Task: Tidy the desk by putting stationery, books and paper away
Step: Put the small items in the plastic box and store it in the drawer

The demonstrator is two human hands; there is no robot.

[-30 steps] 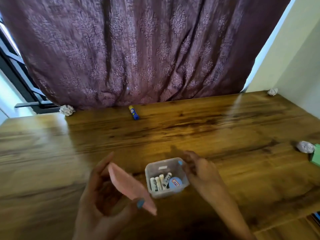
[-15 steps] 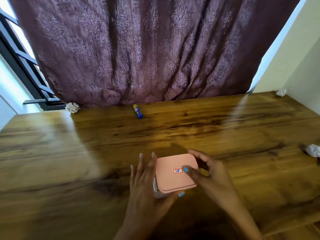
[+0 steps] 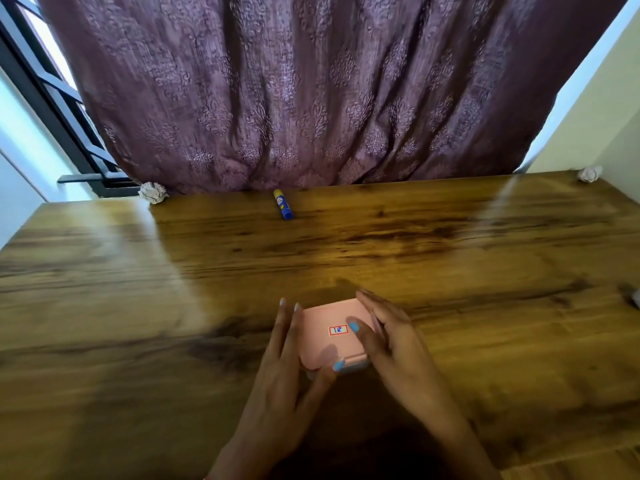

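A small box with a pink lid (image 3: pixel 325 344) and a red-framed label stands on the wooden desk (image 3: pixel 450 258) near its front edge. My left hand (image 3: pixel 284 386) lies against the box's left side with fingers straight, and its thumb hooks round the lid's front corner. My right hand (image 3: pixel 398 348) clasps the right side, its thumb pressing on the lid beside the label. The box's contents are hidden under the lid. A blue and yellow glue stick (image 3: pixel 283 204) lies at the desk's back edge.
Crumpled paper balls sit at the back left (image 3: pixel 153 192) and back right corner (image 3: pixel 589 173); another peeks in at the right edge (image 3: pixel 635 297). A purple curtain (image 3: pixel 311 98) hangs behind the desk, with a window grille (image 3: pixel 62 109) to its left.
One second ago my left hand held the pink lid off the open box. The lid now sits on the box, and both hands have closed in on its sides.
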